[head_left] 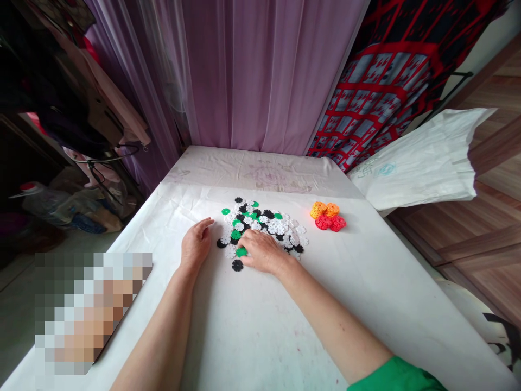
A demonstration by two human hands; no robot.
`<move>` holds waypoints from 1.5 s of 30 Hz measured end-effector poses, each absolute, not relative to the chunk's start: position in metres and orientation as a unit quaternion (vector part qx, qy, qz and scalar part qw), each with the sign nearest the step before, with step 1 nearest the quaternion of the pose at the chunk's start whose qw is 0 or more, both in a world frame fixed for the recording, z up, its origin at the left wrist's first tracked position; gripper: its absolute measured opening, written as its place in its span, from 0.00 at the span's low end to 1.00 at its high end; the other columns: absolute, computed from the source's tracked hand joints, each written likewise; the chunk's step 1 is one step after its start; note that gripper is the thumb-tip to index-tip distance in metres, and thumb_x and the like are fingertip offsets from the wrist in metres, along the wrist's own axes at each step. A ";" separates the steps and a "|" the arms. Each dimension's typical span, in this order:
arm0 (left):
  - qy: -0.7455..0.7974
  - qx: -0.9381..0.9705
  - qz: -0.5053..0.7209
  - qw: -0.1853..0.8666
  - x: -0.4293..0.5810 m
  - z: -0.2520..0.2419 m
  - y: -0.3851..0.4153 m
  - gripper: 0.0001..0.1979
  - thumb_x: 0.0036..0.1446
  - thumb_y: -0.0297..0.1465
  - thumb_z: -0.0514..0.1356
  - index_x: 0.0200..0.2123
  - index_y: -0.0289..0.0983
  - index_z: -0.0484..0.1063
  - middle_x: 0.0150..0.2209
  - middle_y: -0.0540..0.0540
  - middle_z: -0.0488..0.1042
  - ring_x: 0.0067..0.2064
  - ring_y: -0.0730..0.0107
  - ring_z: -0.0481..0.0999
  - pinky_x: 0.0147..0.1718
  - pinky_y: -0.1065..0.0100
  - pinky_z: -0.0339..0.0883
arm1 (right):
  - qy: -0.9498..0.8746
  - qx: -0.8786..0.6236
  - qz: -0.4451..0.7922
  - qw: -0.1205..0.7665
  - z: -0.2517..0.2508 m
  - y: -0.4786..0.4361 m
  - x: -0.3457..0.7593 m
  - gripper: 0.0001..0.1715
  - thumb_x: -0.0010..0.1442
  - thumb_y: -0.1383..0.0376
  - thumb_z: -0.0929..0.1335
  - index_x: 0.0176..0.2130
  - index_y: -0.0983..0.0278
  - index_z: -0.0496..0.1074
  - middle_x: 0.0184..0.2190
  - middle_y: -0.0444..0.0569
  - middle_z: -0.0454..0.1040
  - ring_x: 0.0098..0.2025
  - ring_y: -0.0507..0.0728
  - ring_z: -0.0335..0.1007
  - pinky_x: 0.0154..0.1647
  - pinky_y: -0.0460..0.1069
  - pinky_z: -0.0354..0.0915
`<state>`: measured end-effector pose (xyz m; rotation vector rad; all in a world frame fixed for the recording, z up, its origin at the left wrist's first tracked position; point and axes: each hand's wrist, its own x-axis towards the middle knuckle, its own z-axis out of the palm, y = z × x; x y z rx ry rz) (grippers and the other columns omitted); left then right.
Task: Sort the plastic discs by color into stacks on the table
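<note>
Loose snowflake-shaped plastic discs point(266, 215) in white, black and green lie in a spread pile on the white table. My right hand point(262, 250) rests over the near side of this pile. Its thumb and fingers close around a green disc point(241, 252). Just below the fingertips a black disc point(237, 265) lies flat. To the left of the pile, my left hand point(196, 243) stands on its edge with curled fingers pressed together. What they hold, if anything, is hidden.
Stacked orange discs point(324, 209) and red discs point(330, 223) sit right of the pile. A white bag point(423, 160) hangs over the table's right edge. A blurred-out flat object point(97, 315) lies at the left edge. Purple curtains point(260, 76) hang behind the table point(252, 331).
</note>
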<state>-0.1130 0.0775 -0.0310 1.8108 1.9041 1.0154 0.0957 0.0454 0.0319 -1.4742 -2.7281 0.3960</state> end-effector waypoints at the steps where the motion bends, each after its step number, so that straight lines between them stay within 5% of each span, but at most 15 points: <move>1: 0.667 0.637 0.353 0.158 -0.113 -0.031 0.077 0.18 0.59 0.26 0.52 0.47 0.41 0.78 0.54 0.48 0.78 0.55 0.62 0.76 0.56 0.61 0.69 | -0.875 -0.469 0.120 0.006 0.032 0.045 0.095 0.14 0.58 0.65 0.70 0.46 0.62 0.76 0.45 0.51 0.73 0.48 0.59 0.68 0.47 0.51 0.63; 11: 0.667 0.655 0.330 0.135 -0.112 -0.031 0.078 0.17 0.60 0.27 0.52 0.46 0.41 0.78 0.54 0.48 0.78 0.54 0.61 0.77 0.55 0.60 0.69 | -0.773 -0.595 0.169 0.143 0.038 0.023 0.163 0.14 0.55 0.66 0.71 0.43 0.57 0.76 0.46 0.45 0.74 0.45 0.55 0.71 0.47 0.49 0.64; 29: 0.672 0.658 0.308 0.143 -0.113 -0.026 0.077 0.18 0.59 0.30 0.52 0.47 0.40 0.78 0.55 0.46 0.77 0.54 0.59 0.76 0.55 0.60 0.69 | -0.746 -0.635 0.176 0.098 0.038 -0.013 0.180 0.17 0.58 0.67 0.68 0.47 0.58 0.74 0.47 0.46 0.76 0.47 0.55 0.72 0.45 0.48 0.63; 34: 0.671 0.659 0.310 0.142 -0.113 -0.027 0.077 0.17 0.59 0.30 0.52 0.46 0.40 0.78 0.55 0.46 0.77 0.55 0.59 0.76 0.55 0.60 0.69 | -0.729 -0.660 0.165 0.069 0.029 -0.020 0.182 0.20 0.62 0.72 0.60 0.45 0.56 0.76 0.46 0.44 0.78 0.45 0.54 0.73 0.41 0.47 0.60; 45: 0.667 0.659 0.318 0.141 -0.114 -0.027 0.077 0.17 0.59 0.30 0.53 0.45 0.43 0.78 0.54 0.49 0.77 0.54 0.60 0.76 0.54 0.61 0.69 | -0.733 -0.660 0.151 0.061 0.029 -0.020 0.173 0.19 0.62 0.70 0.61 0.40 0.55 0.78 0.42 0.44 0.79 0.41 0.54 0.73 0.36 0.47 0.59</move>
